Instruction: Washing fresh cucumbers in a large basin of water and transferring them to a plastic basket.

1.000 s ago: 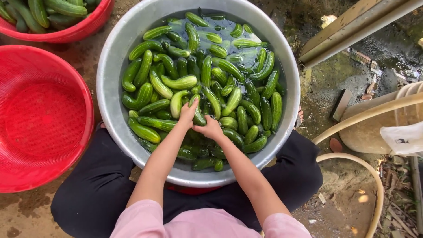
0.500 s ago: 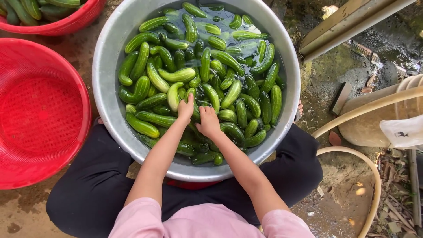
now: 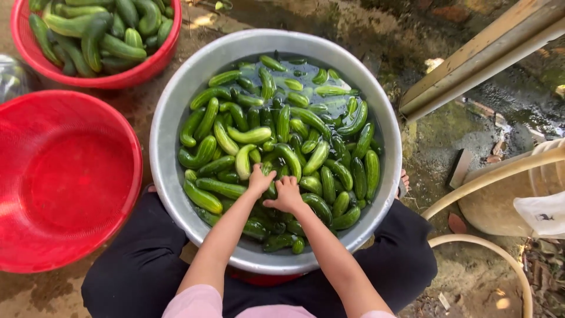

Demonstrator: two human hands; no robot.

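- Hands: your left hand (image 3: 259, 180) and right hand (image 3: 288, 195) are both down among the cucumbers (image 3: 282, 144), near the middle of the metal basin (image 3: 170, 171), just beside each other on the side nearest you.
- Hand state: both hands are curled narrow, fingers dipped between the cucumbers. Whether either hand actually clasps one cannot be told; the fingertips are hidden.
- Key relation: the pale cucumber (image 3: 243, 161) lies just ahead of your left hand, touching or almost touching it. Its long axis runs away from you, slightly curved. Your left hand is the nearer one; your right hand sits a little closer to your body, with a dark green cucumber (image 3: 318, 205) just beside it on the right.
- Basin contents: cucumbers lie in water, heaped and crossing at all angles. Open water shows only at the far rim.
- Basin position: it rests between your knees, over black trouser legs (image 3: 135, 265).
- Left side: an empty red colander basket (image 3: 65, 176) stands near the basin. A second red basket (image 3: 147, 62), filled with cucumbers, stands beyond it at the far left.
- Right side: a pale hose (image 3: 488, 171) curves across wet ground, and a slanted beam (image 3: 482, 56) lies further off.
- Packages and labels: a white bag (image 3: 541, 215) with a small dark mark lies at the right edge, on a rounded tan container (image 3: 488, 206).
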